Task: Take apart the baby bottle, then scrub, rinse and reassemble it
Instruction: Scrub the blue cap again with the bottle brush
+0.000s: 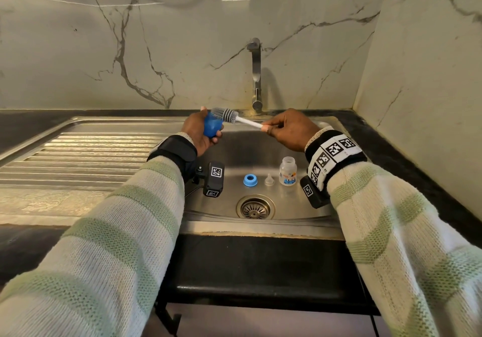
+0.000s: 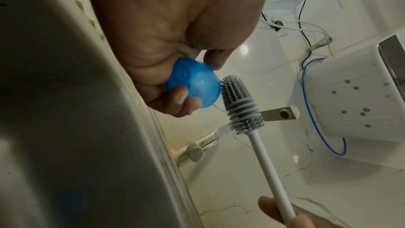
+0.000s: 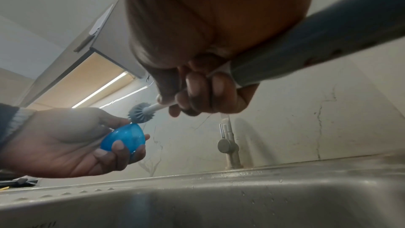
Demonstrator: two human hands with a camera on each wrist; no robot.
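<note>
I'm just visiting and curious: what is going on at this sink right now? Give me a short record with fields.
Place: steel sink below a tap; no water seen running
Left hand: holds the blue cap
Right hand: grips the white handle of the bottle brush
Brush contact: grey bristles at the cap's rim
In the basin: blue ring, clear teat, open bottle standing upright
Stage: bottle apart, cap being scrubbed

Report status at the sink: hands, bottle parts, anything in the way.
Left hand grips blue cap; right hand holds brush against it. Bottle, nipple, blue ring apart in sink. Nothing in the way.
</note>
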